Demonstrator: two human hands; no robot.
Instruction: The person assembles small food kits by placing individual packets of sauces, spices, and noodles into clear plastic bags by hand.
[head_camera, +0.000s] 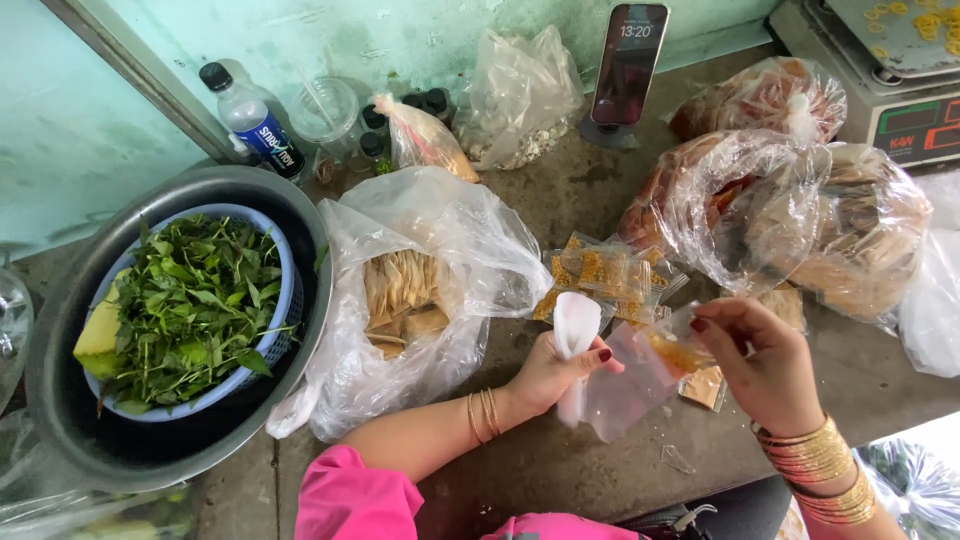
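My left hand (555, 372) grips a bunched stack of small clear plastic bags (576, 330), white where they fold, and the mouth of one open bag (625, 385) that hangs below. My right hand (765, 365) pinches a small amount of orange-brown snack (678, 352) at that bag's opening. Small filled packets of yellow snack (605, 275) lie just behind my hands. One more filled packet (704, 387) lies under my right hand.
A large clear bag of pale crackers (400, 295) sits left of my hands, beside a metal basin (60, 400) holding a blue basket of green leaves (190, 310). Big bags of brown snacks (790, 215) stand right, a scale (905, 90) behind, a phone (628, 65) upright, a water bottle (255, 125).
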